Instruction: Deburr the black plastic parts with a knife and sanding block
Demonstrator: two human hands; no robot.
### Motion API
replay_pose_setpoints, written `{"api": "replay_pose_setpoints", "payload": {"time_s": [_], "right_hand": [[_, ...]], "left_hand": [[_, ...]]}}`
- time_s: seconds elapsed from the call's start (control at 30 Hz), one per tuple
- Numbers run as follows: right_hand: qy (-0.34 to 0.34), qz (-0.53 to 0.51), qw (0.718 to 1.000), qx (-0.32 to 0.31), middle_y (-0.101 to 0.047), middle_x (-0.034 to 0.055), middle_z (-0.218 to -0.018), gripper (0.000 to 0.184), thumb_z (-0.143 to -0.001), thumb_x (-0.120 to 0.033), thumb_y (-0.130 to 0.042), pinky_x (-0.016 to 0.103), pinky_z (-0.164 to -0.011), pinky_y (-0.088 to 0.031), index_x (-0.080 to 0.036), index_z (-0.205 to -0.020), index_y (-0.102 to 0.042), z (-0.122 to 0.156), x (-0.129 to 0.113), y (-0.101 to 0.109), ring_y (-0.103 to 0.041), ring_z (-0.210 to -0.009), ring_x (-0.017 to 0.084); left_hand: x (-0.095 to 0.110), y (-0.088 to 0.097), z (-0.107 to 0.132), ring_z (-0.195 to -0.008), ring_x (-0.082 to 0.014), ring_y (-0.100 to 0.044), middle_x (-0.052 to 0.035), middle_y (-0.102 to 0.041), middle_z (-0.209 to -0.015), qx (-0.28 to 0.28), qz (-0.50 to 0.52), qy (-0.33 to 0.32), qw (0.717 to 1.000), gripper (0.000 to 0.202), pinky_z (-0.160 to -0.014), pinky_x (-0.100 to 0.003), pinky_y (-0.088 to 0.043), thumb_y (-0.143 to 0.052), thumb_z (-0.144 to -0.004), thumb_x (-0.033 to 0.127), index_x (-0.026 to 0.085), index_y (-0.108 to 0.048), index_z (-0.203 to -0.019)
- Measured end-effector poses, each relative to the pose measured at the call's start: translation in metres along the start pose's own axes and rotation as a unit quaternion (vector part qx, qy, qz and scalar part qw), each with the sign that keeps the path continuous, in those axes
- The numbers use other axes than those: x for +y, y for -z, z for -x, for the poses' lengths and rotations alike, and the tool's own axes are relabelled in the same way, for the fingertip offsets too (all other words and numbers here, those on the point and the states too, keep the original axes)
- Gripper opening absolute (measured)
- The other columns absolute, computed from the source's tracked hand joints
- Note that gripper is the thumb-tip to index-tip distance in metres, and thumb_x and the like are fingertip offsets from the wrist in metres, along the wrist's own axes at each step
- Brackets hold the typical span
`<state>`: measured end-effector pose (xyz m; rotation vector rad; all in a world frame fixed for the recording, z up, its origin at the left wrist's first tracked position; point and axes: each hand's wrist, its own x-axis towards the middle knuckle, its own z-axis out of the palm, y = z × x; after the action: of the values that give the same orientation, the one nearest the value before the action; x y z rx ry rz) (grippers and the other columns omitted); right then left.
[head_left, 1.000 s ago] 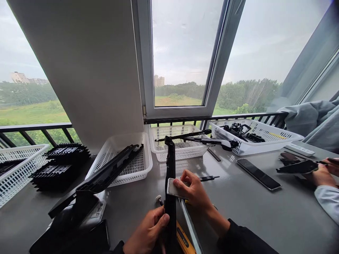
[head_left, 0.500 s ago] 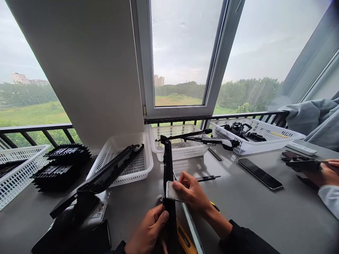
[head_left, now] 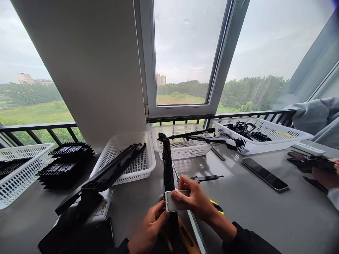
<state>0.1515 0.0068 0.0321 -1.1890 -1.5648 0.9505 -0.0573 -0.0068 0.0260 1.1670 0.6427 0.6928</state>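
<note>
A long black plastic strip [head_left: 166, 162] stands nearly upright in front of me, its top end near the middle basket. My left hand [head_left: 149, 229] is closed around its lower part. My right hand [head_left: 194, 199] pinches a small grey rectangular block [head_left: 175, 205] and presses it flat against the strip's side, just above my left fingers. A yellow-and-black tool [head_left: 185, 236] lies on the table under my hands, partly hidden by them.
White mesh baskets stand along the window: one [head_left: 131, 158] holding a long black part, one [head_left: 182, 141] in the middle, one [head_left: 261, 135] with black parts, one [head_left: 18, 169] at far left. Stacked black trays [head_left: 66, 164], a phone [head_left: 265, 174], another person's hand [head_left: 327, 174] at right.
My right hand slid the grey block down the strip toward my left hand. The strip's top tilted slightly left. The other person's hands drew back at the right.
</note>
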Motion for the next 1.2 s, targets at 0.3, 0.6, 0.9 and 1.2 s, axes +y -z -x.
{"api": "replay_pose_setpoints", "payload": {"time_s": [0.3,0.6,0.9,1.2], "right_hand": [[0.001,0.014,1.0,-0.012,-0.047,-0.0049,-0.068,0.048,-0.085,-0.057,-0.077,0.025,-0.058,-0.03,-0.022,-0.073,-0.047,0.001,0.003,0.003,-0.041,-0.065,0.013],[-0.013,-0.086,0.978,0.19,-0.069,0.004,-0.085,0.048,-0.094,-0.069,-0.067,0.03,-0.067,-0.048,-0.021,-0.097,-0.067,-0.004,0.004,0.01,-0.061,-0.075,0.021],[0.142,0.079,0.981,0.101,-0.07,0.0069,-0.114,0.009,-0.094,-0.028,-0.068,0.038,-0.098,-0.05,-0.026,-0.102,-0.071,0.005,-0.006,-0.001,-0.064,-0.11,0.026],[0.163,0.096,0.981,0.034,-0.068,0.007,-0.129,0.018,-0.093,-0.023,-0.071,0.037,-0.103,-0.051,-0.026,-0.111,-0.07,0.002,0.001,0.005,-0.064,-0.121,0.025]], "left_hand": [[-0.007,-0.001,-0.002,-0.076,-0.0208,-0.071,-0.0113,-0.072,-0.114,0.011,0.021,0.036,0.999,0.071,-0.053,-0.028,-0.062,-0.075,-0.087,0.068,0.021,-0.067,-0.14],[-0.014,0.002,-0.003,-0.074,-0.0215,-0.075,-0.0106,-0.075,-0.104,-0.012,0.017,0.027,0.999,0.068,-0.053,-0.026,-0.061,-0.075,-0.088,0.067,0.018,-0.066,-0.134],[-0.014,0.009,-0.002,-0.097,-0.0273,-0.074,-0.0108,-0.079,-0.106,-0.029,-0.029,-0.018,0.999,0.05,-0.095,-0.037,-0.058,-0.078,-0.089,0.057,0.017,-0.077,-0.119],[-0.019,0.01,0.001,-0.049,-0.0158,-0.068,-0.0091,-0.078,-0.098,-0.026,0.038,0.075,0.996,0.078,-0.051,-0.028,-0.056,-0.076,-0.088,0.063,0.018,-0.057,-0.148]]}}
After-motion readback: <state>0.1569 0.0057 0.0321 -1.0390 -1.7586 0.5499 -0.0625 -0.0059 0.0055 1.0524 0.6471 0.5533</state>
